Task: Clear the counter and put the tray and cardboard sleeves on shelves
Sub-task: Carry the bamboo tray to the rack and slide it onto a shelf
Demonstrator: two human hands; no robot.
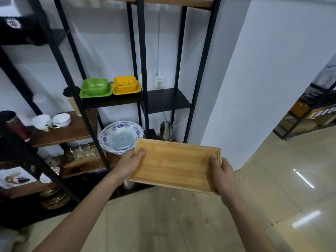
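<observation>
tray (175,165): wooden, held level in front of the black shelf (168,100) (near the blue-patterned bowl (121,136))
left hand (129,163): grasping tray's left end
right hand (222,174): grasping tray's right end

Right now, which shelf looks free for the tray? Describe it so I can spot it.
Find the black metal rack against the white wall. In its right bay, below the wall socket, sits a bare black shelf. Unlike the shelf to its left, holding the green dish and yellow dish, it carries nothing.
</observation>
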